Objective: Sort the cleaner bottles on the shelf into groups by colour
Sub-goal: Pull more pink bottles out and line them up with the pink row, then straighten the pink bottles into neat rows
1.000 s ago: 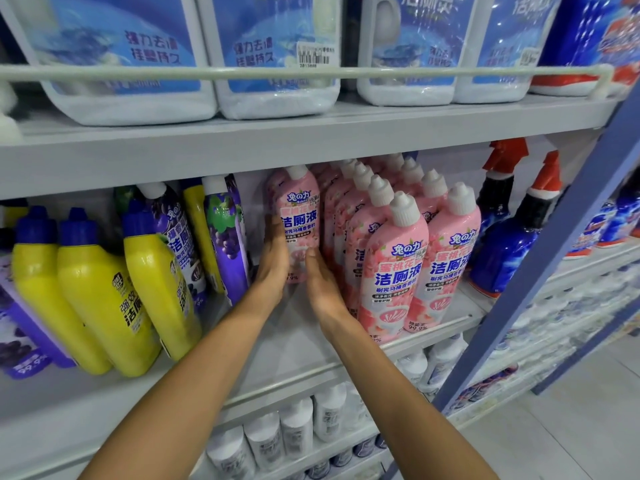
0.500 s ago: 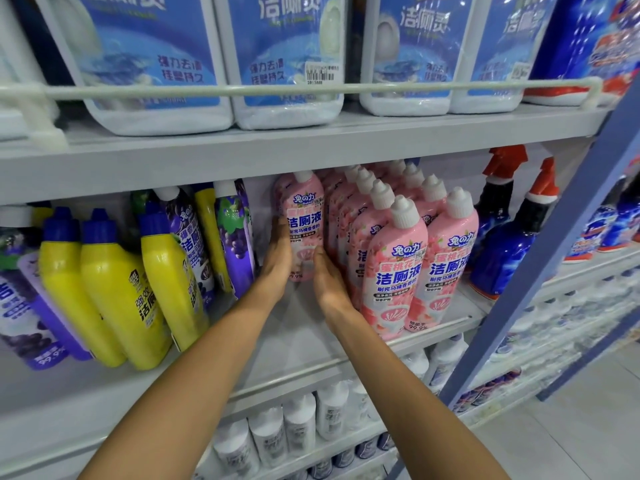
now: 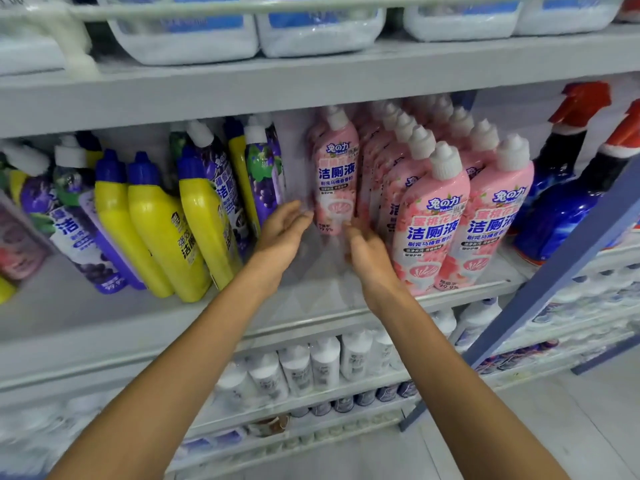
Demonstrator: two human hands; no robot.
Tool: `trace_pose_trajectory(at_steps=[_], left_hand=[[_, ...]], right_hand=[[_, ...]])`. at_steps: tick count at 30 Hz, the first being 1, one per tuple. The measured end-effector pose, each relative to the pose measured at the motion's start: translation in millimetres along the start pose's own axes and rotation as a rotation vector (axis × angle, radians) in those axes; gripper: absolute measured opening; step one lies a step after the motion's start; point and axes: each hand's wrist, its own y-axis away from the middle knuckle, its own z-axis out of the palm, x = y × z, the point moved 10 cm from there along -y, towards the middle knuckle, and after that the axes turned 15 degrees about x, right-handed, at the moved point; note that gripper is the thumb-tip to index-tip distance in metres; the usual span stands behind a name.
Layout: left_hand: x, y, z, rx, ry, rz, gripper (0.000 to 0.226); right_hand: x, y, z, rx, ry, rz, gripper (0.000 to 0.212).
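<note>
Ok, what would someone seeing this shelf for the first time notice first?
A tight block of pink bottles stands right of centre on the middle shelf, and the left hand and right hand flank the base of a lone pink bottle just left of it. Further left lean yellow bottles with blue caps; blue spray bottles with red triggers stand far right.
</note>
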Motion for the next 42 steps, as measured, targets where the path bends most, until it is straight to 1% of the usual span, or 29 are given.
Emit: trace_pose_trajectory(at_steps=[1,4,6,8,9,11,12,14,15,18,20,21,22,26,28,31,33,35,36,39,41,42], left_hand=[[-3,6,-9,-0.008,0.000,0.001,0.037],[-12,23,-44,-0.031,0.000,0.008,0.038],[-10,33,-74,-0.036,0.001,0.040,0.040],[-9,41,-107,-0.044,-0.008,0.065,0.040],[-9,44,-125,-0.046,-0.018,0.076,0.038],[-9,49,-164,-0.050,-0.029,0.102,0.035],[-9,51,-186,-0.039,-0.032,0.115,0.037],[-4,53,-233,-0.001,-0.029,0.138,0.039],[-2,54,-258,0.022,-0.024,0.144,0.038],[2,52,-338,0.136,0.004,0.147,0.034],[-2,48,-389,0.219,0.012,0.149,0.033],[-3,46,-412,0.259,0.015,0.144,0.033],[-3,44,-433,0.300,0.014,0.144,0.033],[-3,25,-499,0.431,0.033,0.121,0.037],[-4,8,-520,0.474,0.029,0.111,0.040],[-3,-19,-537,0.533,-0.009,0.092,0.028],[-5,-41,-544,0.570,-0.063,0.083,0.022],[-9,-66,-551,0.598,-0.102,0.075,0.016],[-11,-75,-553,0.609,-0.131,0.067,0.015],[-13,-93,-553,0.635,-0.186,0.066,0.044],[-17,-99,-545,0.621,-0.217,0.086,0.059],[-21,-104,-540,0.612,-0.222,0.104,0.068]], right_hand=[[1,4,-2,0.002,0.004,-0.006,0.019],[4,18,-6,0.012,0.018,-0.025,0.028],[2,33,-3,0.006,-0.009,-0.028,0.019],[-2,51,7,-0.003,-0.029,-0.050,0.017],[-7,65,15,-0.018,-0.029,-0.062,0.018],[-18,93,37,-0.041,-0.036,-0.082,0.027],[-22,106,49,-0.057,-0.044,-0.090,0.027],[-34,136,79,-0.098,-0.060,-0.102,0.015],[-41,152,93,-0.122,-0.063,-0.114,0.012],[-56,195,134,-0.155,-0.119,-0.140,0.012],[-62,220,161,-0.174,-0.155,-0.151,0.050],[-65,232,176,-0.196,-0.162,-0.149,0.062],[-67,242,191,-0.217,-0.166,-0.149,0.065],[-72,270,253,-0.291,-0.141,-0.150,0.051],[-72,275,287,-0.314,-0.085,-0.155,0.054],[-72,278,341,-0.375,-0.023,-0.148,0.056],[-78,275,374,-0.389,0.001,-0.167,0.051],[-92,269,405,-0.394,0.023,-0.220,0.041],[-98,264,422,-0.388,0.033,-0.255,0.040],[-109,250,474,-0.392,0.048,-0.294,0.041],[-114,243,506,-0.415,0.083,-0.311,0.033],[-116,239,520,-0.416,0.103,-0.331,0.034]])
